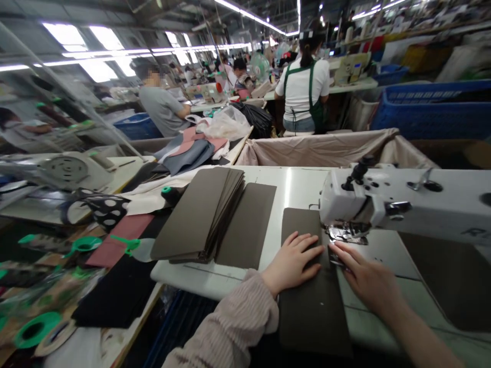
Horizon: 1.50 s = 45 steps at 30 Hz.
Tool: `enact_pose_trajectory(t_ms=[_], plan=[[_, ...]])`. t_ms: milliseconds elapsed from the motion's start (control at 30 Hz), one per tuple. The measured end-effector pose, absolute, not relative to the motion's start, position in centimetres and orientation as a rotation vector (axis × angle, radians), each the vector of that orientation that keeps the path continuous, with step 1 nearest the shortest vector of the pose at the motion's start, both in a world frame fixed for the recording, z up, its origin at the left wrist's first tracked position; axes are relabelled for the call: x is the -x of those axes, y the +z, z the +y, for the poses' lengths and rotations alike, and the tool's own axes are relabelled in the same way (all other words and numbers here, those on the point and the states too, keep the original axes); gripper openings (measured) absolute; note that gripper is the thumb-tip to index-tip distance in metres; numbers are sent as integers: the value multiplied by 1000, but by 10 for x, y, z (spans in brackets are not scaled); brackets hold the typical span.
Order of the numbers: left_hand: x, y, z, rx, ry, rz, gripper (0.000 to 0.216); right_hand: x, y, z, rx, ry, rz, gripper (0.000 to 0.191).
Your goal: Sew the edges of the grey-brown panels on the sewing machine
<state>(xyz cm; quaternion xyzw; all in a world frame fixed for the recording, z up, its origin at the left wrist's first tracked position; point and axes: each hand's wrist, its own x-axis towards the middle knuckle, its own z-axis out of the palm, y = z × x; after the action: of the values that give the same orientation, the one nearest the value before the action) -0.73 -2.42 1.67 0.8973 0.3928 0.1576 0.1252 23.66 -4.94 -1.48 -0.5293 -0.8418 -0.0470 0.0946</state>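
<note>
A long olive-grey strip of material (pixel 312 306) lies on the white sewing table (pixel 299 189), running under the presser foot (pixel 347 234) of a white sewing machine (pixel 406 202). My left hand (pixel 293 263) rests flat on the strip, fingers spread, just left of the foot. My right hand (pixel 368 278) lies flat with fingers stretched out along the strip's right edge, fingertips close to the foot.
A stack of the same olive-grey pieces (pixel 203 214) and a single piece (pixel 247 225) lie to the left. Black, red and dotted fabric and green spools (pixel 36 329) cover the left bench. A cloth-lined bin (pixel 326 148) stands behind. Other workers sit further back.
</note>
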Motion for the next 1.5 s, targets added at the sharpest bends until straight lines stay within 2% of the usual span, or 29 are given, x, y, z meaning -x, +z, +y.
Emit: enact_pose_trajectory(t_ms=[267, 1500], plan=[[6, 15, -19, -2592, 473, 1119, 47, -234, -3, -48, 1597, 17, -2484, 55], [6, 9, -19, -2597, 490, 1109, 46, -235, -6, -48, 1616, 4, -2457, 56]])
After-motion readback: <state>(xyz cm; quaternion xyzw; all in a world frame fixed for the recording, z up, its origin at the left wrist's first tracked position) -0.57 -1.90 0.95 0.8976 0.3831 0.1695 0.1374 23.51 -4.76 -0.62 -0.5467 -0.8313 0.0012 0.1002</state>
